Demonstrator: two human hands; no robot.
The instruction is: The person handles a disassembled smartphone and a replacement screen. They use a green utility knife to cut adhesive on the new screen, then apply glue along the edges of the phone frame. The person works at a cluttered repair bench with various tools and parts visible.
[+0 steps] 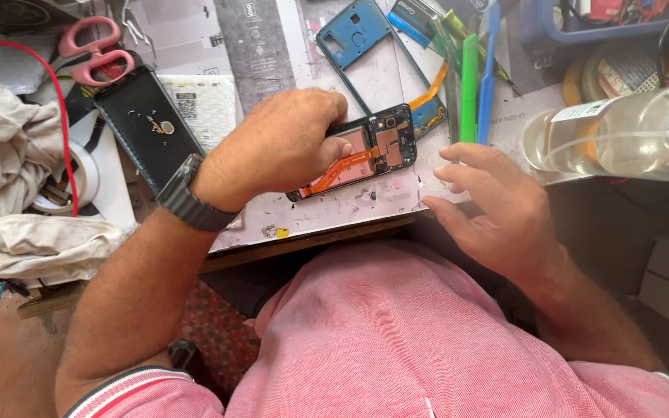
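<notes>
Cluttered and scuffed, the pale grey work bench [334, 213] is carrying everything, its wooden front edge running just above the person's pink shirt. Crumpled off-white cloths [9, 178] are lying heaped at the bench's left edge. A clear plastic bottle of liquid [621, 131] is lying on its side at the right edge. The left hand [280, 147], with a dark metal watch at the wrist, is curling closed over the opened black phone with orange flex cable and exposed circuit boards [373, 147], which is sitting near the middle of the bench's front edge. The right hand [497, 205] is resting beside it, fingers spread and loosely open, fingertips touching the bench and gripping nothing. A blue plastic phone frame [358, 35] is lying toward the back edge. Pink-handled scissors [94, 50] are sitting at the back left corner.
</notes>
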